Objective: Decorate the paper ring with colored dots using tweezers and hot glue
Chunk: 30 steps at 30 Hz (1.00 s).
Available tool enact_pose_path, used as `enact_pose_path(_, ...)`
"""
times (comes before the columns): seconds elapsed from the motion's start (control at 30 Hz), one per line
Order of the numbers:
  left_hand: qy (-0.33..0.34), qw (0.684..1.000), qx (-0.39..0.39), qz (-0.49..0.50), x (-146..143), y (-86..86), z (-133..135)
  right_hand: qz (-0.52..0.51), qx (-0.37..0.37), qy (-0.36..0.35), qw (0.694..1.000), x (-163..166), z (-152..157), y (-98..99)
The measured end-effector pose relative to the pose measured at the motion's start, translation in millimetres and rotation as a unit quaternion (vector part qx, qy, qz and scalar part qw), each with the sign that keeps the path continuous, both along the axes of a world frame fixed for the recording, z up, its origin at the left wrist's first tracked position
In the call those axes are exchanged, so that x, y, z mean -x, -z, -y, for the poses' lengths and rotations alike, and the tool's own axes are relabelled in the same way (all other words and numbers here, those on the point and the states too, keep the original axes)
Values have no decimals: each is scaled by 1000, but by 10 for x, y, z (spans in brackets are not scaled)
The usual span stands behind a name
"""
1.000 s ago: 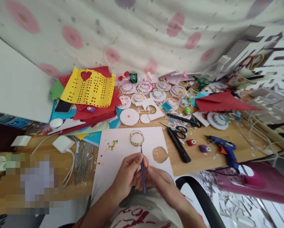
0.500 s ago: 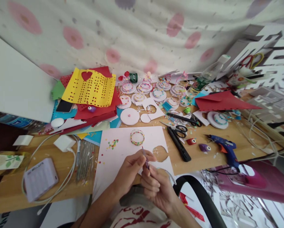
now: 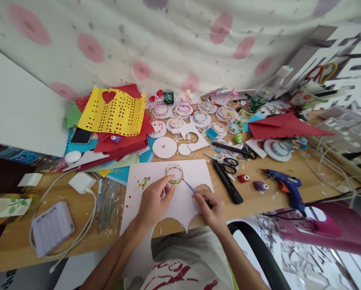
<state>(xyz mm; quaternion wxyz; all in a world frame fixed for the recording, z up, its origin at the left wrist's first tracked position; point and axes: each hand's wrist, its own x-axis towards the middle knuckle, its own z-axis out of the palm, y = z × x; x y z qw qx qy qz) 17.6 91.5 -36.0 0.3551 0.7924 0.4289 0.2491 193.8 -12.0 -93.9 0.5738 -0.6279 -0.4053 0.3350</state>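
On my feed the two grips have just parted. Half a second ago they met near the body, both around the slim tool; now my left grip [image 3: 154, 197] has gone forward to the dotted ring [image 3: 182, 172], and my right grip [image 3: 209, 205] carries the slim blue tool [image 3: 189, 186] alone, pinched between thumb and forefinger. I take it for tweezers, though it is too small to be sure. It points ahead and leftward from the right grip and ends at the ring's near right edge, where a red speck [image 3: 183, 179] shows; I can't tell whether the tip holds it or it sits on the ring.

The left grip reaches over the ring's near left edge. Its fingers look to be touching, but I can't tell whether they pinch it. So the ring is between the two grips, slightly ahead of both, on the white sheet [image 3: 180, 205]. To me that puts the work at the ring's edge, one side steadied and the other tended.

Left of the left grip are green dots [image 3: 143, 183]. Right of the right grip, on the table [image 3: 252, 198], I see scissors [image 3: 229, 164] and, well apart, a glue gun [image 3: 285, 184].
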Motion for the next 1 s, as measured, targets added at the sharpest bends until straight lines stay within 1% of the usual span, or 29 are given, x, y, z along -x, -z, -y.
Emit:
enact_pose_path(0.23,-1,1000,30,-6,-87,94,-70,74,-13,-13,997,26,-20,-20)
enact_pose_path(0.4,0,999,51,9,-104,92,-74,100,-21,-18,995,29,-25,-21)
enact_pose_path(0.7,2,997,69,28,-114,48,-61,120,-26,-31,992,14,-33,-50)
enact_pose_path(1.0,5,997,75,32,-116,41,-60,110,-20,-25,993,33,-31,-39)
